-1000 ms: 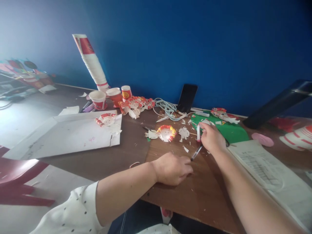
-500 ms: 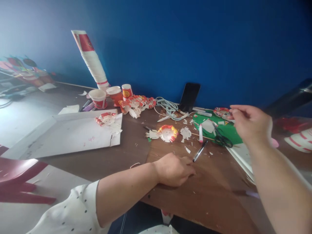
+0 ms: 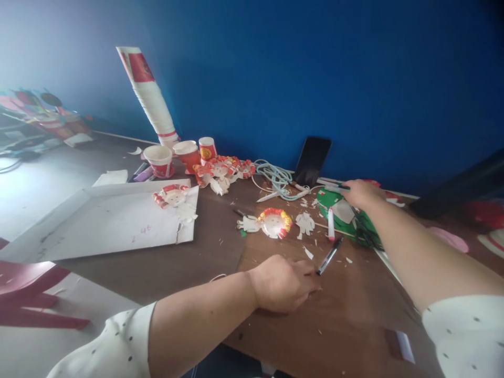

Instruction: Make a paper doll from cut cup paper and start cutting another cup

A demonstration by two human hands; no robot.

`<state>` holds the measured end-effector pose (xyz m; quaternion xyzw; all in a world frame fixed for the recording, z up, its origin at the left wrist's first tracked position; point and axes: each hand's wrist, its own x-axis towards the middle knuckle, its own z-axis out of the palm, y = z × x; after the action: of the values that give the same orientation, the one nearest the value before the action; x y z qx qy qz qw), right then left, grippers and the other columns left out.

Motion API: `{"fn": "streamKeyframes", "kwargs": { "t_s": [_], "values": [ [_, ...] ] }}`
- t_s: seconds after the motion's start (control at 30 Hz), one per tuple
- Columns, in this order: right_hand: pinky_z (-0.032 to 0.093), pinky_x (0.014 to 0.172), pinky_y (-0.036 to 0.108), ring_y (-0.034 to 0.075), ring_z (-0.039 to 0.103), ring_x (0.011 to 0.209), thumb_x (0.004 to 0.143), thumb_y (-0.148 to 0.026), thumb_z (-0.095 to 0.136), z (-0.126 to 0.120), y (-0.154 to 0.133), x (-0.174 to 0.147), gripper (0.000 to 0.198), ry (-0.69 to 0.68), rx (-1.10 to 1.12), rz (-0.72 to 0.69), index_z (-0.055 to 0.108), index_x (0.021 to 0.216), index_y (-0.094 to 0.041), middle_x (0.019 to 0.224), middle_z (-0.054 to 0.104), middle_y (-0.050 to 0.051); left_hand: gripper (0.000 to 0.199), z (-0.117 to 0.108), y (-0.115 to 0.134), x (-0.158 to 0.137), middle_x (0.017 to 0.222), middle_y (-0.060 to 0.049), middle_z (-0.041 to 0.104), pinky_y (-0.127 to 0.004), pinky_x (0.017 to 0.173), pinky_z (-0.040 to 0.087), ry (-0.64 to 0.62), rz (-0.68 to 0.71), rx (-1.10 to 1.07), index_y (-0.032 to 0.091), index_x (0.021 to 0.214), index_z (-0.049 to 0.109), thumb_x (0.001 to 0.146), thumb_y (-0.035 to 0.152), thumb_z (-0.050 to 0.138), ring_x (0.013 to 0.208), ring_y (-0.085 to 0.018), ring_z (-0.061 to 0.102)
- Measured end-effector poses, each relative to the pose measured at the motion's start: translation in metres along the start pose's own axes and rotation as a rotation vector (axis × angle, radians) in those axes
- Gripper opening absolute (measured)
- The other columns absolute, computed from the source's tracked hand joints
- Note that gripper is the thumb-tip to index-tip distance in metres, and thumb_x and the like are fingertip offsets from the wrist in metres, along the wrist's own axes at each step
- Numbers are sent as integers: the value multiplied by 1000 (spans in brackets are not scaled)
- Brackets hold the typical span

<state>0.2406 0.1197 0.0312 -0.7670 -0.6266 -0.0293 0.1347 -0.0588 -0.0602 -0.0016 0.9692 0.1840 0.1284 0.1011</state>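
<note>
My left hand (image 3: 285,283) rests on the brown table with its fingers bent and slightly apart, holding nothing that I can see. Just beyond its fingertips lies a black-and-clear pen (image 3: 329,255). My right hand (image 3: 364,193) reaches to the back right, its fingertips closed at the end of a white marker (image 3: 333,188). Below that arm are black-handled scissors (image 3: 366,233), partly hidden, on a green sheet (image 3: 325,202). A paper doll (image 3: 275,224) with a red and yellow ruffled rim lies beyond my left hand, beside a white paper cutout (image 3: 304,224).
A white-and-pink marker (image 3: 331,223) and paper scraps lie around. At the back are a phone (image 3: 313,157), a coiled cable (image 3: 275,176), paper cups (image 3: 159,160) and a leaning cup stack (image 3: 149,97). A white box lid (image 3: 106,220) stands at left, a pink stool (image 3: 27,294) below.
My right hand has moved left and down from above the table's right side to the white marker. My left hand keeps its place on the table. The view has shifted slightly.
</note>
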Motion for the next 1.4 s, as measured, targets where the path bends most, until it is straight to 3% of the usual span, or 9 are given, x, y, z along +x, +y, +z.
{"fn": "streamKeyframes", "kwargs": {
  "t_s": [0.1, 0.27, 0.43, 0.53, 0.8, 0.97, 1.1, 1.3, 1.4],
  "values": [
    [43, 71, 41, 28, 64, 82, 76, -30, 66, 4, -1, 4, 28, -139, -133, 64, 75, 100, -20, 93, 71, 15, 24, -1, -2, 1, 102, -5, 63, -28, 58, 47, -18, -8, 4, 21, 104, 63, 91, 29, 45, 79, -16, 62],
    [45, 73, 41, 29, 64, 87, 77, -35, 66, -1, 3, -4, 28, -99, -110, -65, 73, 100, -20, 100, 70, 14, 27, -3, -4, 0, 110, -5, 64, -29, 64, 50, -32, -22, -55, 23, 111, 61, 91, 28, 43, 86, -17, 63],
    [51, 76, 39, 26, 65, 90, 85, -47, 56, -20, -10, -62, 34, -86, 322, -257, 68, 107, -23, 106, 71, 9, 28, -3, -3, 0, 110, -4, 64, -31, 72, 52, -15, -28, -99, 23, 112, 61, 91, 26, 43, 91, -18, 63],
    [53, 79, 37, 24, 67, 89, 83, -56, 58, -32, -28, -108, 41, -119, 538, -273, 66, 106, -24, 103, 72, 6, 27, -2, -1, 1, 108, -4, 64, -31, 69, 52, -11, -36, -96, 23, 110, 62, 90, 25, 44, 90, -18, 63],
    [53, 73, 32, 16, 64, 71, 86, -51, 59, -36, -46, -157, 31, -54, 667, -395, 65, 105, -27, 95, 70, 1, 24, -4, 2, 1, 104, -4, 65, -28, 75, 51, 57, -9, -99, 21, 103, 64, 90, 24, 44, 94, -17, 62],
    [51, 83, 34, 20, 64, 90, 87, -44, 60, -37, -50, -171, 24, 65, 606, -427, 66, 106, -30, 105, 68, 2, 24, -5, 1, 2, 99, -7, 66, -28, 76, 52, 232, -192, -127, 19, 103, 63, 92, 28, 43, 89, -17, 64],
    [51, 79, 33, 18, 61, 81, 88, -41, 60, -37, -54, -182, 23, 74, 607, -460, 65, 107, -30, 103, 67, 2, 25, -3, 0, 3, 89, -5, 68, -29, 72, 52, 437, -360, -208, 18, 100, 60, 94, 36, 43, 78, -16, 65],
    [50, 83, 32, 18, 61, 90, 91, -35, 58, -29, -48, -195, 25, 24, 620, -556, 62, 115, -33, 111, 64, 2, 47, -6, 3, 3, 85, -3, 70, -29, 64, 52, 546, -441, -395, 16, 119, 45, 88, 51, 52, 64, -15, 65],
    [49, 90, 32, 20, 60, 103, 91, -30, 58, -22, -44, -196, 29, -25, 614, -638, 60, 120, -34, 116, 62, 2, 49, -8, 4, 2, 96, -7, 69, -29, 67, 53, 576, -383, -399, 17, 123, 43, 88, 50, 53, 71, -16, 66]
  ]
}}
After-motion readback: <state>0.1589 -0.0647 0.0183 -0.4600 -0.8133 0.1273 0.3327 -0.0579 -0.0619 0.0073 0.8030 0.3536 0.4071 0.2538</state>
